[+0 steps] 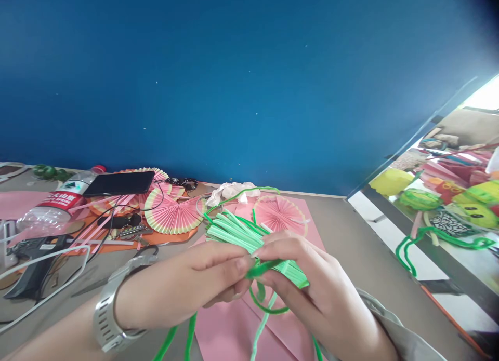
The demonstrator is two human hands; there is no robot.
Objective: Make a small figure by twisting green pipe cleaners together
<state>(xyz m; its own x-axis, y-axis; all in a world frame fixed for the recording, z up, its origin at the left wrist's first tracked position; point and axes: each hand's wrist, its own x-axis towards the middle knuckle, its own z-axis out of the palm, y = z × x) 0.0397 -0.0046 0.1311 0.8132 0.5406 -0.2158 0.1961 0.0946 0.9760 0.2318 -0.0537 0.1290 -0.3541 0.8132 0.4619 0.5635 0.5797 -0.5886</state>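
Observation:
A pale green bundle of narrow pleated strips (234, 232) lies slanting between my hands, over pink paper (234, 330). My left hand (187, 278), with a watch on the wrist, is closed, thumb and fingers pinching a fuzzy green pipe cleaner (265, 268) at the bundle's near side. From the right, my right hand (312, 283) closes over the bundle, its thumb and fingertips at the same pipe cleaner. Further pipe cleaners loop and hang below the hands. Behind the bundle lies a round pink pleated paper fan (283, 215). The fingertips partly hide the bundle's middle.
Left on the table are a plastic bottle (62, 200), a black phone (119, 184), pink half-round fans (175, 213), keys, cables and a black glue gun (37, 265). Crumpled white tissue (234, 192) sits by the blue partition (234, 91). At right, green plush items (475, 210) lie beyond the table.

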